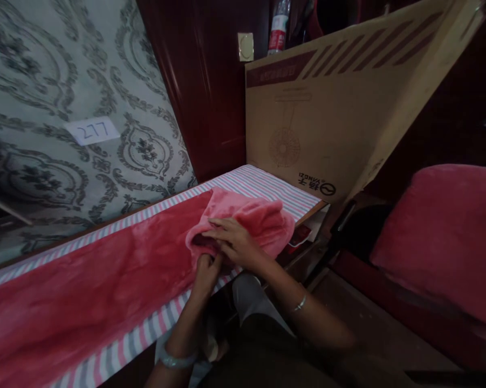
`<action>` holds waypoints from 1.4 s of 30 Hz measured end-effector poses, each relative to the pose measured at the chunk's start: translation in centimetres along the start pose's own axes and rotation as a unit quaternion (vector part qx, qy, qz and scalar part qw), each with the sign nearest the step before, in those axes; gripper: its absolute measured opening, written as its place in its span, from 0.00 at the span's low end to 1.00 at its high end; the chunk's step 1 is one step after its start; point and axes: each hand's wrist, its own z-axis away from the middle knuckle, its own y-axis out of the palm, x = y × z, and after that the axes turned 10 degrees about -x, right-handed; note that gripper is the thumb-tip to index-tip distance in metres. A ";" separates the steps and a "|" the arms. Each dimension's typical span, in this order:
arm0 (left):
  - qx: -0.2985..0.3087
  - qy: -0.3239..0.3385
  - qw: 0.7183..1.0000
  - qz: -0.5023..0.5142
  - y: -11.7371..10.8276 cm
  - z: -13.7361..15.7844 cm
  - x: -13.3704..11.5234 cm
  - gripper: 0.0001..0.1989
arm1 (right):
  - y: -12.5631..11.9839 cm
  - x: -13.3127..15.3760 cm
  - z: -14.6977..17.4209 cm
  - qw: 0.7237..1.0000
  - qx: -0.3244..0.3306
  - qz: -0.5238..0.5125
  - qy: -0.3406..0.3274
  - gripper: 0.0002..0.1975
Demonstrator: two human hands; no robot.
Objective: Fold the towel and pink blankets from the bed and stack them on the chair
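Observation:
A long piece of pink plush fabric [133,269] lies along the striped table cover. Its far end is folded over into a bunched, lighter pink roll with a dark, round opening facing left. My left hand [207,274] is closed at the lower lip of this opening, gripping the fabric edge with the thumb raised. My right hand [238,243] lies over the bunched part from the right, fingers stretched across the opening and apart. The fingertips of the two hands are close together. Inside the opening it is too dark to see.
The striped cover [259,180] lies on the table beside a patterned wall [145,145] with a paper label [93,130]. A large cardboard box [323,118] stands at the far end, with a plastic bottle [278,29] behind it. To the right is a pink plush-covered seat [445,237].

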 end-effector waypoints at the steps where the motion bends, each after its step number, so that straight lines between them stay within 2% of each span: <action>1: -0.011 -0.017 1.000 0.021 0.1 0.0 -0.1 0.19 | -0.7 -0.9 0.7 0.999 -0.027 -0.020 0.005 0.22; 3: -0.016 -0.059 0.995 0.076 0.1 -0.2 -0.4 0.21 | -2.6 -2.9 2.5 0.993 -0.107 -0.025 0.045 0.20; 6: -0.006 -0.107 0.982 0.153 -0.1 -0.5 -0.6 0.22 | -5.9 -5.7 6.0 0.975 -0.186 0.058 0.109 0.19; 9: 0.002 -0.135 0.970 0.201 -0.3 -0.9 -1.0 0.23 | -8.2 -7.8 9.4 0.960 -0.184 0.170 0.123 0.19; 13: 0.024 -0.136 0.969 0.206 -0.3 -1.4 -2.0 0.21 | -8.6 -9.6 11.9 0.949 -0.132 0.263 0.116 0.28; 15: 0.035 -0.134 0.968 0.211 -0.1 -1.7 -2.6 0.20 | -8.1 -10.4 12.0 0.945 -0.115 0.285 0.115 0.29; 18: 0.021 -0.106 0.965 0.241 0.3 -2.4 -4.0 0.13 | -8.2 -11.1 10.9 0.944 -0.132 0.281 0.106 0.20; 21: 0.020 -0.111 0.959 0.261 0.7 -3.9 -6.0 0.08 | -9.9 -10.3 8.9 0.939 -0.207 0.264 0.074 0.17; 24: 0.017 -0.146 0.941 0.305 1.1 -6.2 -8.0 0.12 | -11.5 -8.2 7.8 0.916 -0.279 0.286 0.042 0.17; 27: -0.017 -0.160 0.913 0.376 1.7 -8.1 -9.3 0.16 | -10.5 -6.4 9.1 0.908 -0.276 0.313 0.037 0.18; 30: -0.032 -0.181 0.887 0.423 2.6 -9.2 -9.3 0.17 | -7.1 -5.9 11.7 0.939 -0.188 0.287 0.031 0.18; 32: -0.043 -0.188 0.881 0.433 3.0 -9.5 -8.9 0.17 | -4.9 -6.0 13.0 0.954 -0.138 0.264 0.041 0.18; 35: -0.059 -0.184 0.882 0.429 3.0 -9.7 -8.5 0.16 | -3.2 -6.1 13.8 0.958 -0.129 0.250 0.059 0.17; 38: -0.058 -0.188 0.889 0.414 2.5 -9.7 -8.5 0.15 | -2.9 -6.0 14.0 0.961 -0.109 0.245 0.065 0.14; 42: -0.054 -0.184 0.898 0.397 2.3 -9.5 -9.0 0.14 | -2.9 -6.0 14.5 0.956 -0.077 0.272 0.077 0.23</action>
